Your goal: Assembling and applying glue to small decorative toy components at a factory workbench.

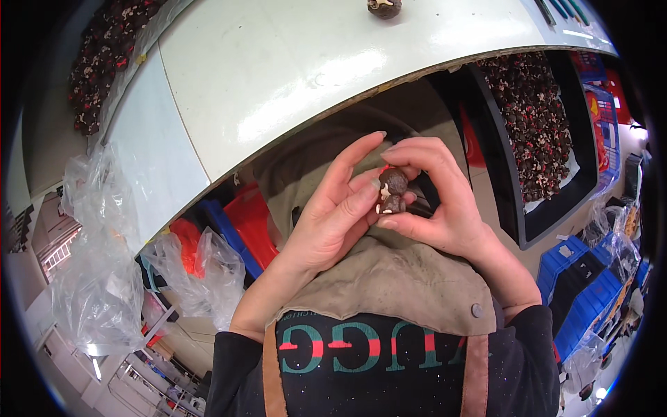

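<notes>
A small dark brown figurine [393,182] with pale patches and a bit of red on top is held between my two hands, above my apron-covered lap. My left hand [340,208] grips it from the left, thumb against its side and index finger raised. From the right, my right hand [445,198] curls round it, with the thumb near its base and the fingers over its top. Parts of the figurine are hidden behind my fingers.
A white table [292,76] curves ahead, bearing another brown figurine [384,8] and some thin green tools [566,10]. At right, a black tray [517,187] holds many small figurines. Blue crates [577,299] stand below it. Clear plastic bags [101,278] hang at left, near more figurines [104,62].
</notes>
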Tool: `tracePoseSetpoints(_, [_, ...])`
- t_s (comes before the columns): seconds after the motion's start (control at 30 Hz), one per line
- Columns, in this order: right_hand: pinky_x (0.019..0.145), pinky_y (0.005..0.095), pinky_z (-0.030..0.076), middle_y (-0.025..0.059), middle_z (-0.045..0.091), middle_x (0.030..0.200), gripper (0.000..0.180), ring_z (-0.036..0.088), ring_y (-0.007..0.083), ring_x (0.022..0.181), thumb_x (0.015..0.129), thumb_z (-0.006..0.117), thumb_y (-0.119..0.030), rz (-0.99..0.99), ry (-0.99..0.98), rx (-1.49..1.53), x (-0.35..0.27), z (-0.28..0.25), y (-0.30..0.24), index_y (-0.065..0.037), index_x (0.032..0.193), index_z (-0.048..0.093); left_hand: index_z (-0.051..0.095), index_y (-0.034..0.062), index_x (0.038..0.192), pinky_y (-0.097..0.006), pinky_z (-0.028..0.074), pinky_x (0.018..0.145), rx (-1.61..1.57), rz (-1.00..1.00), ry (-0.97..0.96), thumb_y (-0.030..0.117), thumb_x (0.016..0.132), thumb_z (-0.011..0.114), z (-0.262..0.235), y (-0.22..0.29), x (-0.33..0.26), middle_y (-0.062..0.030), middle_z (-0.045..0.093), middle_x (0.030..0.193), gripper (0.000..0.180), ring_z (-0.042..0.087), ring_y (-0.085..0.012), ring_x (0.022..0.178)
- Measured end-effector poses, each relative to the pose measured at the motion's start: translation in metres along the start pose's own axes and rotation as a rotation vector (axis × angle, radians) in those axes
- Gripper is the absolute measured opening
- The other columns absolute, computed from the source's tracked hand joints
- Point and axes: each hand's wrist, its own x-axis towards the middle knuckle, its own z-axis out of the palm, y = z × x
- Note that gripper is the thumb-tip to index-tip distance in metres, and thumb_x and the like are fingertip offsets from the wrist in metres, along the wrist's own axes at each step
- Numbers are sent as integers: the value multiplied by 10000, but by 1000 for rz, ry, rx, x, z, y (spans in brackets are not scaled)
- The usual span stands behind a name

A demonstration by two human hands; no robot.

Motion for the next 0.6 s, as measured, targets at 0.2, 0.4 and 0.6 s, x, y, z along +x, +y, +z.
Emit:
tracePoseSetpoints(0.2, [756,293,445,123,518,1098,545,522,220,950,668,782,-193,31,-16,10,4,4,3,-29,1114,514,221,104,1404,-324,463,887,-27,-43,-45,210,963,431,-9,-1,6,-175,508,1188,499,565,-219,1021])
tracePoseSetpoints(0.4, [747,286,452,101,551,1084,548,533,206,929,647,781,-145,87,-48,-13,2,4,-2,-47,1117,517,213,108,1409,-318,469,870,-42,-40,-50,221,962,436,-9,-4,4,-173,509,1170,513,571,-203,987])
tracePoseSetpoints(0.6, [730,290,468,98,574,1046,526,541,217,923,633,780,-115,33,-47,-21,3,6,-3,-44,1092,533,200,105,1415,-311,473,848,-60,-41,-58,236,957,450,-9,-4,2,-160,510,1146,538,574,-199,959])
